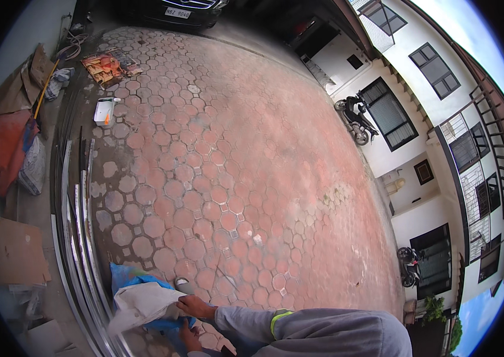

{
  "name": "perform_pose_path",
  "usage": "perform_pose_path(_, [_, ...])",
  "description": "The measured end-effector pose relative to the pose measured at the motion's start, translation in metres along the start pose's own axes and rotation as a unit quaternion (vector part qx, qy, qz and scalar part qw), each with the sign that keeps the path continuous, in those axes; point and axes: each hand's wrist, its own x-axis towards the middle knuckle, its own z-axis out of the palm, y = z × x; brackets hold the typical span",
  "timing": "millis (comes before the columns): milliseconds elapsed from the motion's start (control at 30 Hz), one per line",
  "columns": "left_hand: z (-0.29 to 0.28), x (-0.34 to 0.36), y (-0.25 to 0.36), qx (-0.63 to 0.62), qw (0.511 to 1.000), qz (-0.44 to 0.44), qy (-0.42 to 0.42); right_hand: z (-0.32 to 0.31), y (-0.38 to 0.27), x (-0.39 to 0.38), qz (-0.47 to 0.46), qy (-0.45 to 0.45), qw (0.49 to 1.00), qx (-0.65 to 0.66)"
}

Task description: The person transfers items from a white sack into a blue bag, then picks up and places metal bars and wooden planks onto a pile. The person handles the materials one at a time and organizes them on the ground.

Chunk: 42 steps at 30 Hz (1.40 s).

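Note:
My right hand (198,307), in a grey sleeve with a yellow-green band, grips the edge of an off-white cloth or sack (144,304) with its fingers closed. The pale sheet hangs in loose folds to the left of the hand. Under and around it shows a bright blue plastic bag (122,275). Just below, my left hand (190,336) has its fingers closed at the blue plastic's edge; part of it is hidden. Beside the bag, a slippered foot (182,285) rests on the paving.
Long metal bars (79,238) lie along the left. Past them are a brown board (11,250), an orange-red cloth (5,149) and sacks (33,166). A white paint tray (104,109) and crumpled orange sheets (102,70) lie further off. A black car (174,24) and motorcycles (357,121) are parked beyond.

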Motion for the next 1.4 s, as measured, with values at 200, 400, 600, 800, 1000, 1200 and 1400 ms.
perform_pose_path(200, [-0.040,-0.016,0.047,0.141,0.983,0.111,-0.039,-0.037,0.011,0.024,0.063,-0.016,0.996,0.060])
perform_pose_path(400, [-0.116,0.052,0.106,-0.042,0.985,0.132,0.105,-0.038,0.045,0.025,0.083,0.011,0.995,0.056])
perform_pose_path(600, [-0.089,0.127,0.142,0.051,0.983,0.175,-0.008,-0.028,0.050,0.020,0.153,0.049,0.984,0.075])
perform_pose_path(800, [-0.079,0.123,0.169,-0.008,0.986,0.130,-0.103,-0.025,0.013,0.019,0.093,0.034,0.995,-0.032])
perform_pose_path(1000, [-0.165,0.057,0.186,0.114,0.932,0.340,-0.046,-0.049,-0.108,-0.030,0.030,-0.099,0.992,-0.068])
perform_pose_path(1200, [-0.199,0.045,0.098,0.124,0.934,0.329,0.065,-0.039,-0.128,-0.041,0.001,-0.097,0.993,-0.073])
perform_pose_path(1400, [-0.224,0.057,0.097,0.171,0.919,0.346,0.078,-0.017,-0.104,-0.040,0.010,-0.097,0.993,-0.067])
